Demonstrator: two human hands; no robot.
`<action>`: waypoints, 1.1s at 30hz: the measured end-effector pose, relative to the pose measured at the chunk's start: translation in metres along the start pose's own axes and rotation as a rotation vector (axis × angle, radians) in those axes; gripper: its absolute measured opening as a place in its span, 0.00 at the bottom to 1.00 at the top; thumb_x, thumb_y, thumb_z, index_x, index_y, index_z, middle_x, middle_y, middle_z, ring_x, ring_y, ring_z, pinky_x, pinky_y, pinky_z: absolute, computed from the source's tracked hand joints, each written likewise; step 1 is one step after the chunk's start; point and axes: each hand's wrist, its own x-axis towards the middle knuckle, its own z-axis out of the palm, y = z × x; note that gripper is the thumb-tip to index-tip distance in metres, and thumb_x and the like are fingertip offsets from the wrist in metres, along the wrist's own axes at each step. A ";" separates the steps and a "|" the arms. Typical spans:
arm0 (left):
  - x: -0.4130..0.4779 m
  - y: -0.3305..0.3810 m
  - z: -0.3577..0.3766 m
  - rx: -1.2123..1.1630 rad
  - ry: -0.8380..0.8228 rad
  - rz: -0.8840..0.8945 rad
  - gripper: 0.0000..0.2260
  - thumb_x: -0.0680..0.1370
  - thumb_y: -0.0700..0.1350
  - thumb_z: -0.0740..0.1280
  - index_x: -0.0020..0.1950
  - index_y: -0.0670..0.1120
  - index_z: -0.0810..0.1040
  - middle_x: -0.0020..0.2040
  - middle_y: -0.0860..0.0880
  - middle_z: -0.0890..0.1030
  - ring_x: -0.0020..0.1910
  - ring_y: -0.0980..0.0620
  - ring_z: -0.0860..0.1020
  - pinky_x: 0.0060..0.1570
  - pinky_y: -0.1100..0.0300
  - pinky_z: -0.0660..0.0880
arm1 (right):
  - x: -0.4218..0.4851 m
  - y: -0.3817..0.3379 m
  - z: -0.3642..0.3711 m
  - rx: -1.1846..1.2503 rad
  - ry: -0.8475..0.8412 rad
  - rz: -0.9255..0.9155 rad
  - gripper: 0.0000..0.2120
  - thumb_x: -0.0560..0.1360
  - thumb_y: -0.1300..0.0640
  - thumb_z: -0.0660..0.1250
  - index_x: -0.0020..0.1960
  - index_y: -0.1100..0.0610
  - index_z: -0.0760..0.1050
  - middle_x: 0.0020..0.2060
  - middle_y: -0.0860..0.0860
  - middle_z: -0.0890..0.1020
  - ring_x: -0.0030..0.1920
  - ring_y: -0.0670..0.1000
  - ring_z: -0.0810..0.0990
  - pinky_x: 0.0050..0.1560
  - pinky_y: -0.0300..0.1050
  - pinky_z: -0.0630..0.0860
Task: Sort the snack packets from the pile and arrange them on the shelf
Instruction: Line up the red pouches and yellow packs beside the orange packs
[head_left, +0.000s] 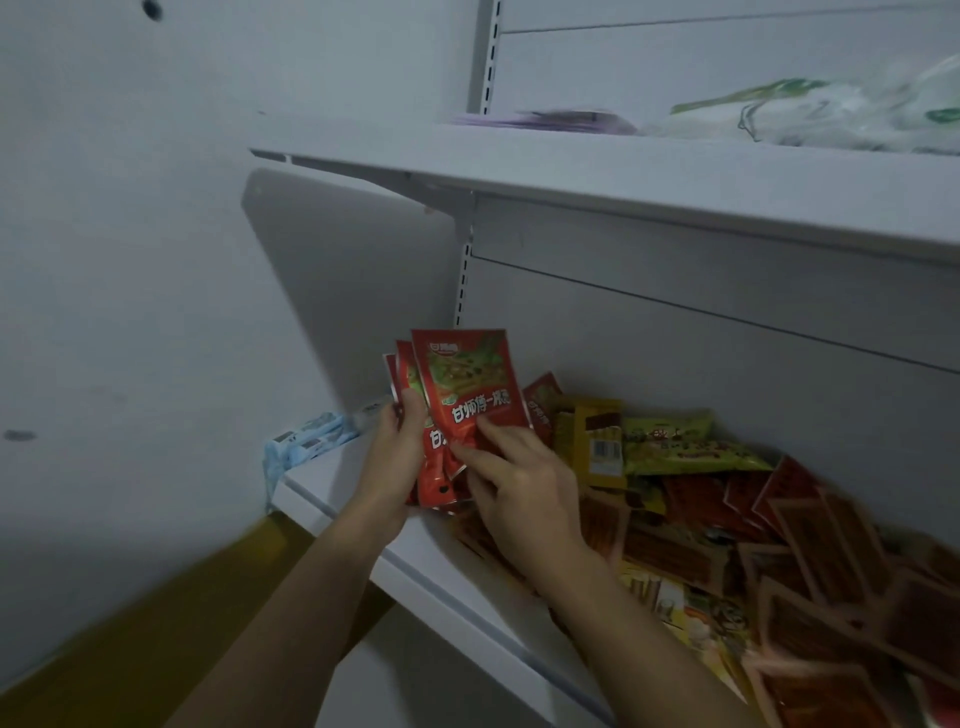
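Note:
My left hand (397, 457) grips a small fan of red snack packets (415, 395) upright above the left end of the white shelf (363, 519). The front red packet (470, 384) has a green picture and white lettering. My right hand (519, 488) pinches the lower edge of that front packet with thumb and fingers. A mixed pile of snack packets (727, 519), red, yellow, green and brown, covers the shelf to the right.
A pale blue packet (306, 441) lies at the shelf's far left corner against the wall. The upper shelf (675, 187) overhangs the work area and carries plastic bags (831, 114) and a flat purple item (550, 120). A yellow-brown floor (156, 623) shows below left.

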 end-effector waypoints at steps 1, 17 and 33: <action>-0.001 0.000 -0.003 -0.005 0.000 0.003 0.18 0.77 0.59 0.66 0.62 0.50 0.73 0.53 0.49 0.84 0.49 0.50 0.85 0.48 0.50 0.82 | 0.001 -0.003 0.002 0.009 0.000 -0.016 0.10 0.71 0.57 0.72 0.51 0.53 0.85 0.54 0.55 0.84 0.52 0.55 0.83 0.48 0.50 0.82; -0.026 0.006 -0.094 0.177 0.461 0.055 0.24 0.73 0.47 0.75 0.65 0.47 0.69 0.50 0.51 0.79 0.42 0.50 0.81 0.51 0.47 0.79 | 0.017 -0.015 0.030 0.050 -0.704 0.292 0.10 0.77 0.47 0.67 0.52 0.52 0.79 0.45 0.50 0.83 0.45 0.52 0.81 0.48 0.47 0.78; -0.051 -0.004 -0.123 0.249 0.507 0.059 0.20 0.74 0.45 0.75 0.57 0.49 0.66 0.43 0.54 0.77 0.36 0.56 0.79 0.33 0.62 0.73 | 0.046 -0.033 0.059 -0.251 -0.858 0.151 0.11 0.80 0.58 0.61 0.61 0.57 0.75 0.58 0.55 0.79 0.59 0.55 0.78 0.56 0.48 0.73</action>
